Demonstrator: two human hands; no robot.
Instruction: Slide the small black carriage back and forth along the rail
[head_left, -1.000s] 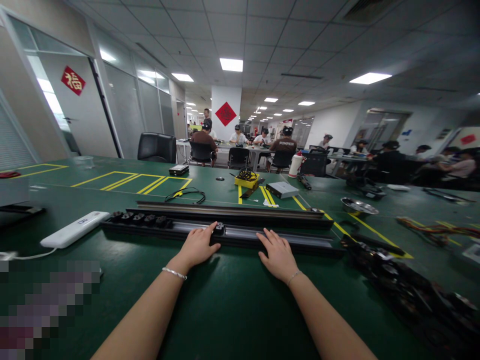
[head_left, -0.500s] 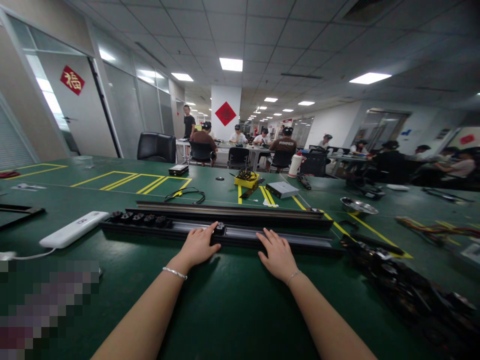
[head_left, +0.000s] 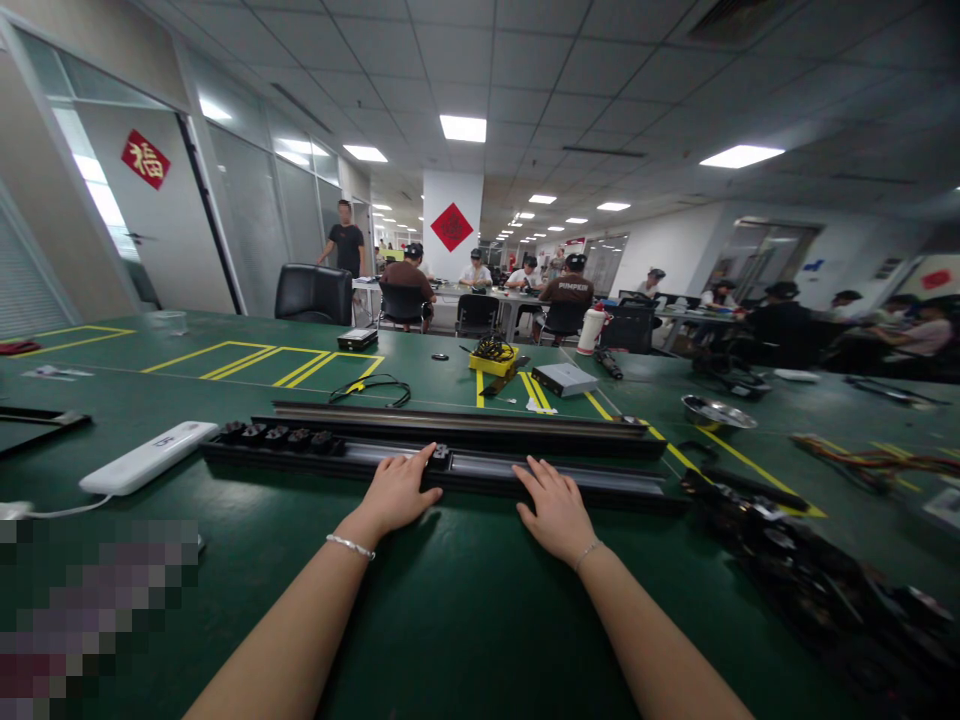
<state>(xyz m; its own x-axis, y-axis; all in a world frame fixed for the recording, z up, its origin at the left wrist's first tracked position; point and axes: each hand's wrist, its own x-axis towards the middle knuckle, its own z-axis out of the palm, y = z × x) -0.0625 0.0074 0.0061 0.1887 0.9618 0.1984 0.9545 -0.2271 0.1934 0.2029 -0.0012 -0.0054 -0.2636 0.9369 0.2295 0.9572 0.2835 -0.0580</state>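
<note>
A long black track (head_left: 480,483) with a pale inner channel lies across the green table in front of me. My left hand (head_left: 399,490) rests on its near edge, fingers spread, with the index fingertip at a small black block (head_left: 440,457) in the channel. My right hand (head_left: 553,505) lies open on the track further right, fingers apart and holding nothing. Several black spotlight-like modules (head_left: 277,436) sit in a row at the track's left end. Directly behind lies a second long black rail (head_left: 465,428), parallel to the first.
To the left is a white power strip (head_left: 150,458) with a cord. A heap of black parts (head_left: 795,560) lies at the right, near a metal bowl (head_left: 718,411). Further back are a yellow box (head_left: 493,358) and a grey box (head_left: 564,379). People sit at far tables.
Both hands and the track stay where they were. In the background, a standing person in black has moved to the left.
</note>
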